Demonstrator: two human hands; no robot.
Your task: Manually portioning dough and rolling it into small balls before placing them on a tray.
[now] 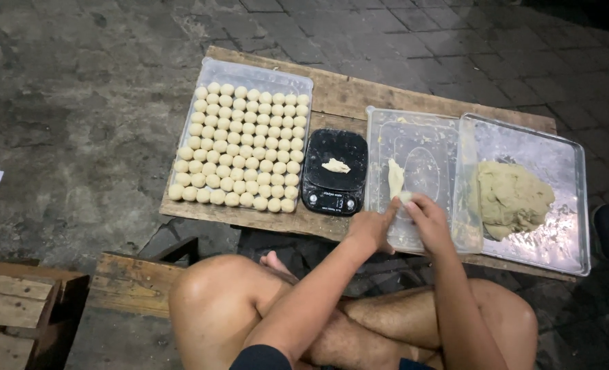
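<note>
- Two hands meet over a clear tray [414, 137]: the left hand [371, 226] and right hand [427, 220] pinch a strip of dough [395, 179] with their fingers.
- Left of the fingers, a black scale [334, 171] carries a small dough piece [336, 166].
- Further left, dough balls [239, 145] in rows.
- Right of the fingers, a dough mass [513, 197] lies on a metal tray [564, 157] on the desk [338, 92].

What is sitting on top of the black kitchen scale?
A small, pale, irregular scrap of dough lies on the black scale, near the middle of its platform. Nothing covers it. The scale's underside and the board beneath it are hidden.
</note>
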